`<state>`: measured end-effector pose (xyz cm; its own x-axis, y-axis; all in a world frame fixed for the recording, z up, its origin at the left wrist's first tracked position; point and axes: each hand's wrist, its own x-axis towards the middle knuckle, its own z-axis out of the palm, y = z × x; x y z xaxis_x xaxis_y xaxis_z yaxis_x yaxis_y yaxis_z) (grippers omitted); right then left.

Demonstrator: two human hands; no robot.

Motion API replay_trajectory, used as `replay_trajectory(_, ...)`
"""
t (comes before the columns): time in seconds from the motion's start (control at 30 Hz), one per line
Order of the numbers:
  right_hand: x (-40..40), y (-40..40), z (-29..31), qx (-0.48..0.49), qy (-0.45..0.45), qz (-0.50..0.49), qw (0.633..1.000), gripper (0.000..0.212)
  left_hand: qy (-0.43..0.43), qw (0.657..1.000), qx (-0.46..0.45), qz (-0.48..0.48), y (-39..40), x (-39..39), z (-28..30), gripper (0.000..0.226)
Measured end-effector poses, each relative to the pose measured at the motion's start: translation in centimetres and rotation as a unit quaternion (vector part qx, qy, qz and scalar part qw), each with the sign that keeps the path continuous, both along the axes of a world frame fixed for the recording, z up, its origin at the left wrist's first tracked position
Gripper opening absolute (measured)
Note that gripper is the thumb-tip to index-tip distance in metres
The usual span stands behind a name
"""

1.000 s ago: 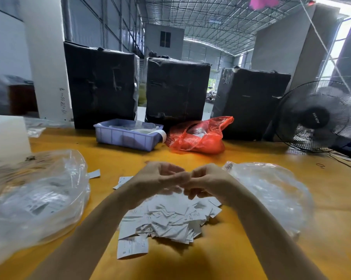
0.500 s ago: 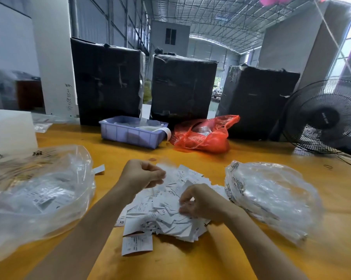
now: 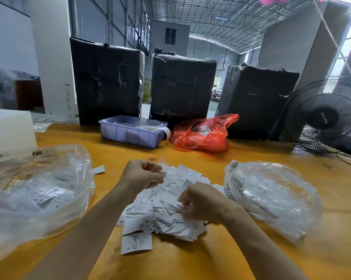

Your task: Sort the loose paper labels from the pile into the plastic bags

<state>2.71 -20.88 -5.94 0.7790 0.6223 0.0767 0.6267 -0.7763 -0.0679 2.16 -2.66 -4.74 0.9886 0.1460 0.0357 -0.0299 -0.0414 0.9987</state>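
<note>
Head cam: label pile (image 3: 166, 201) sits dead centre on my yellow worktop (image 3: 190, 259). My left hand (image 3: 143, 174) hovers at its 10 o'clock edge, fingers curled, maybe pinching a label, can't tell. My right hand (image 3: 201, 201) digs in at 3 o'clock, fingers curled into the labels. Clear bags at 9 (image 3: 35, 195) and 3 o'clock (image 3: 271, 197).

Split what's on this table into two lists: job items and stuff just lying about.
Job items:
pile of paper labels
left clear bag
right clear bag
left hand
right hand

Lying about:
blue tray
red bag
fan
three black-wrapped boxes
</note>
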Motion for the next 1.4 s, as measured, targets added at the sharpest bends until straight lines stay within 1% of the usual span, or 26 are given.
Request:
replay_trajectory(0.07,0.3,0.5,-0.5,-0.013,-0.041,0.002,0.999,0.035,0.006,1.000,0.007,-0.002,0.1,0.0,0.0,0.019)
replay_trajectory(0.13,0.9,0.3,-0.8,0.008,-0.033,-0.007,0.999,0.025,0.003,1.000,0.016,-0.004,0.1,0.0,0.0,0.018)
replay_trajectory(0.17,1.3,0.0,-0.9,0.024,-0.022,-0.010,0.999,0.017,0.000,1.000,0.020,-0.005,0.2,0.0,0.1,0.017)
replay_trajectory(0.23,1.8,-0.5,-0.9,0.071,0.003,-0.023,0.997,0.014,-0.005,1.000,0.023,-0.004,0.1,-0.1,0.1,0.015)
replay_trajectory(0.3,2.3,-1.1,-1.0,0.141,0.061,-0.046,0.987,0.011,-0.007,1.000,0.021,-0.003,-0.1,-0.2,0.0,0.014)
replay_trajectory(0.33,2.3,-1.3,-1.0,0.173,0.097,-0.063,0.978,0.010,-0.009,1.000,0.017,-0.004,-0.1,-0.2,0.0,0.010)
replay_trajectory(0.4,2.6,-1.9,-1.2,0.231,0.161,-0.100,0.954,0.005,-0.015,1.000,0.011,0.000,-0.2,-0.2,0.0,0.002)
replay_trajectory(0.43,2.7,-2.2,-1.3,0.253,0.179,-0.116,0.944,0.004,-0.017,1.000,0.010,0.003,-0.2,-0.2,0.0,0.003)
replay_trajectory(0.5,2.8,-2.7,-1.4,0.299,0.195,-0.144,0.923,0.007,-0.018,1.000,0.009,0.006,-0.2,-0.1,0.0,0.006)
replay_trajectory(0.63,2.6,-2.8,-1.3,0.406,0.234,-0.179,0.865,0.008,-0.019,1.000,0.005,0.011,-0.2,-0.1,0.0,0.008)
replay_trajectory(0.67,2.6,-2.8,-1.2,0.436,0.247,-0.190,0.844,0.010,-0.021,1.000,0.002,0.012,-0.2,-0.1,0.0,0.008)
replay_trajectory(0.8,2.4,-3.1,-0.5,0.584,0.280,-0.198,0.736,0.012,-0.026,0.999,-0.012,0.018,-0.3,-0.1,0.1,0.008)
replay_trajectory(0.83,2.3,-3.1,-0.3,0.604,0.284,-0.195,0.718,0.013,-0.024,0.999,-0.014,0.016,-0.3,-0.1,0.0,0.008)
replay_trajectory(0.9,2.1,-3.1,0.0,0.623,0.286,-0.187,0.703,0.015,-0.018,0.999,-0.025,0.007,-0.5,-0.2,0.0,0.007)
replay_trajectory(0.97,2.0,-3.0,0.3,0.621,0.277,-0.178,0.711,0.015,-0.011,0.999,-0.049,-0.006,-0.6,-0.4,0.0,0.007)
replay_trajectory(1.0,2.0,-3.0,0.6,0.614,0.266,-0.176,0.721,0.014,-0.006,0.998,-0.064,-0.014,-0.7,-0.5,0.1,0.006)
replay_trajectory(1.07,1.8,-2.9,1.2,0.608,0.237,-0.160,0.740,0.018,0.005,0.995,-0.092,-0.032,-0.9,-0.7,0.3,0.003)
replay_trajectory(1.1,1.6,-2.9,1.7,0.612,0.226,-0.145,0.744,0.019,0.010,0.994,-0.103,-0.041,-1.0,-0.7,0.4,0.003)
replay_trajectory(1.17,1.2,-3.0,2.7,0.627,0.210,-0.105,0.743,0.008,0.016,0.992,-0.112,-0.059,-1.3,-0.8,0.6,0.006)
replay_trajectory(1.2,1.0,-3.1,3.3,0.633,0.198,-0.085,0.743,0.011,0.018,0.991,-0.114,-0.068,-1.5,-0.9,0.6,0.008)
replay_trajectory(1.23,0.7,-3.2,3.8,0.635,0.189,-0.069,0.746,0.019,0.019,0.990,-0.115,-0.076,-1.6,-0.9,0.7,0.009)
replay_trajectory(1.3,0.3,-3.3,4.6,0.618,0.164,-0.052,0.767,0.034,0.020,0.989,-0.111,-0.093,-1.9,-1.0,0.8,0.010)
replay_trajectory(1.33,0.1,-3.4,4.9,0.605,0.153,-0.045,0.780,0.037,0.019,0.989,-0.106,-0.101,-2.1,-1.1,0.9,0.010)
replay_trajectory(1.4,-0.1,-3.4,5.4,0.583,0.139,-0.038,0.800,0.032,0.016,0.989,-0.093,-0.117,-2.3,-1.2,1.0,0.009)
